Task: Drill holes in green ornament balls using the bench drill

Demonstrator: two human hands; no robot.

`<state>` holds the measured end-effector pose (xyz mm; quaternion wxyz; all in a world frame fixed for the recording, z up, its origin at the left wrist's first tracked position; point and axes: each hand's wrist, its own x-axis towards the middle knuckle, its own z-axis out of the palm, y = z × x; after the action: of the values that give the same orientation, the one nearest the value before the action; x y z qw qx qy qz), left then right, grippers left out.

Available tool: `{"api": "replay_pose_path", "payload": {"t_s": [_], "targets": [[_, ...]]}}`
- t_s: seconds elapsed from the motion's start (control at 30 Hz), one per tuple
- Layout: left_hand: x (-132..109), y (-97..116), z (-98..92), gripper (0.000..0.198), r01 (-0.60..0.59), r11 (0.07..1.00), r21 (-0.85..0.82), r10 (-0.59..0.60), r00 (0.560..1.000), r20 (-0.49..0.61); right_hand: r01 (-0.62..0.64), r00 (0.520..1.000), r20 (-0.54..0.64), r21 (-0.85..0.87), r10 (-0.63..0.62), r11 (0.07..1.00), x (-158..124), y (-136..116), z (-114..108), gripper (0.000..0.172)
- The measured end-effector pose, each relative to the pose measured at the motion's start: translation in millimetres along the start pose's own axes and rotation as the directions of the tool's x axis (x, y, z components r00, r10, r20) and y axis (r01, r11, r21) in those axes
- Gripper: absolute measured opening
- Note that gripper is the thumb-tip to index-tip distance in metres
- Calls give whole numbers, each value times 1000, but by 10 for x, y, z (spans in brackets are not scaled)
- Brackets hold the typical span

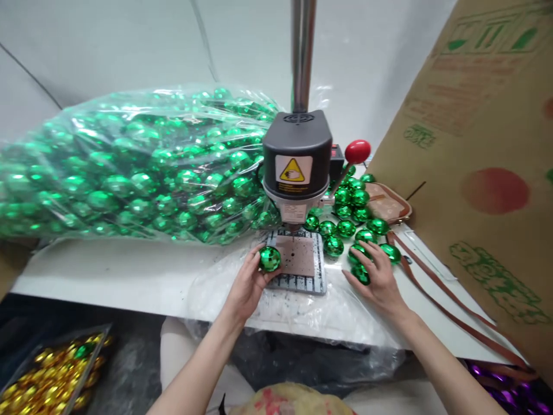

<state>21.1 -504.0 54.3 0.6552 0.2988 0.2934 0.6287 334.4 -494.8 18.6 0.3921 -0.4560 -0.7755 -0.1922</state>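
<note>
My left hand [252, 280] holds a shiny green faceted ball [270, 259] at the left side of the drill press plate [318, 271]. My right hand [380, 279] reaches over the loose green balls [345, 229] right of the plate. Its fingers are spread, with the thumb apart, and a green ball [360, 274] shows between thumb and fingers; no firm grip is visible. Above the plate stands the dark drill press head [297, 141], with a red-knobbed lever [358, 151] on its right. A pinkish pad [298, 259] with a dark hole and specks lies on the plate.
A large clear bag of green balls [142, 167] fills the table's left back. At right stand a cardboard box [475, 144] and a brown strapped bag [386, 202]. Clear plastic [224, 288] covers the front edge. Gold balls [47, 369] lie low left, purple ones [510, 392] low right.
</note>
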Motion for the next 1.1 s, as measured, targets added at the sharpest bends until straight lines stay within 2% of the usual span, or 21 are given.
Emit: {"api": "replay_pose_path", "payload": {"t_s": [0.13,0.53,0.67,0.83,0.9,1.0,1.07,1.1], "targets": [[17,-16,-38,30,14,996,-82,-14,1000,5,10,1000,13,-10,-9,1000,-38,11,-35,57],[55,9,-72,36,39,997,-67,-38,999,19,45,999,26,-42,-44,998,-96,-65,-107,61],[100,-4,-99,40,4,997,-77,-4,1000,6,45,999,23,-54,-44,997,-122,-52,-80,57],[160,2,-106,29,-8,1000,-26,8,999,33,51,998,-21,-54,-52,997,-64,-56,-137,54],[164,13,-105,26,5,1000,-24,-4,999,47,56,996,-62,-34,-58,998,-18,-157,-250,51],[146,31,-99,27,23,999,-24,-22,998,58,109,990,-96,98,-99,989,-12,-501,-464,46],[129,38,-91,32,13,1000,-18,-12,998,58,180,983,-24,321,-182,930,-96,-824,-528,42],[123,37,-87,34,0,1000,-16,1,999,54,194,967,56,463,-247,865,-170,-989,-505,39]]}}
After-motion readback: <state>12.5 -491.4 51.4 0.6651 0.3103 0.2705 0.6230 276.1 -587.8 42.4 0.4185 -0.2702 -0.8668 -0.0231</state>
